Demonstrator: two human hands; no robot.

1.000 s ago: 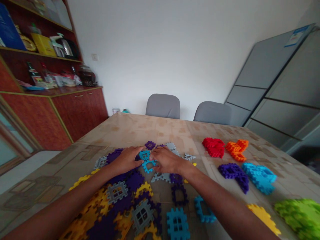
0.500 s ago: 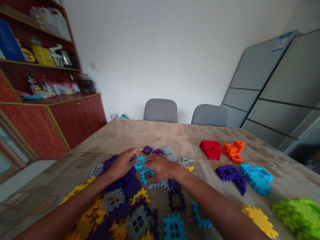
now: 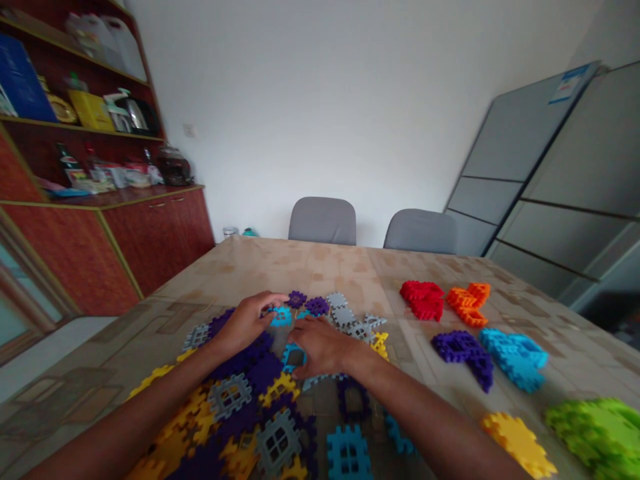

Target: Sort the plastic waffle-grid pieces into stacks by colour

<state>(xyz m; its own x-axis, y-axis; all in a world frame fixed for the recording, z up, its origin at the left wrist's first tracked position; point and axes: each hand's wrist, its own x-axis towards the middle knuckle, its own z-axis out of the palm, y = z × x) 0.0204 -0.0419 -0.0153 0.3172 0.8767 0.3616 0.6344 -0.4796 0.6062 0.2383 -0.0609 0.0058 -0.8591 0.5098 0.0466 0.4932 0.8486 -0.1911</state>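
Note:
My left hand (image 3: pixel 253 320) grips a light blue window-pattern tile (image 3: pixel 281 316) by its left side, at the far end of the loose pieces. Fingers curled, my right hand (image 3: pixel 320 343) is on a light blue tile with a large opening (image 3: pixel 287 360), just nearer to me; its fingertips partly hide the tile. Another bit of light blue (image 3: pixel 303 313) shows behind that hand. Beyond both hands lie two purple flower-edged pieces (image 3: pixel 297 299). Purple tiles (image 3: pixel 263 373), yellow tiles (image 3: pixel 200 417) and grey window tiles (image 3: pixel 279 441) spread below the hands.
Grouped interlocking pieces stand on the table's right: red (image 3: pixel 423 300), orange (image 3: pixel 469 303), purple (image 3: pixel 463 353), light blue (image 3: pixel 515 357), yellow (image 3: pixel 520 443) and green (image 3: pixel 597 430). Grey tiles (image 3: pixel 345 313) lie beyond my right hand. Two grey chairs (image 3: pixel 323 220) face the table's far edge.
The window-pattern tile in my left hand has moved slightly away from me and looks flatter. My right hand has shifted a little, uncovering more grey and yellow tiles beyond it.

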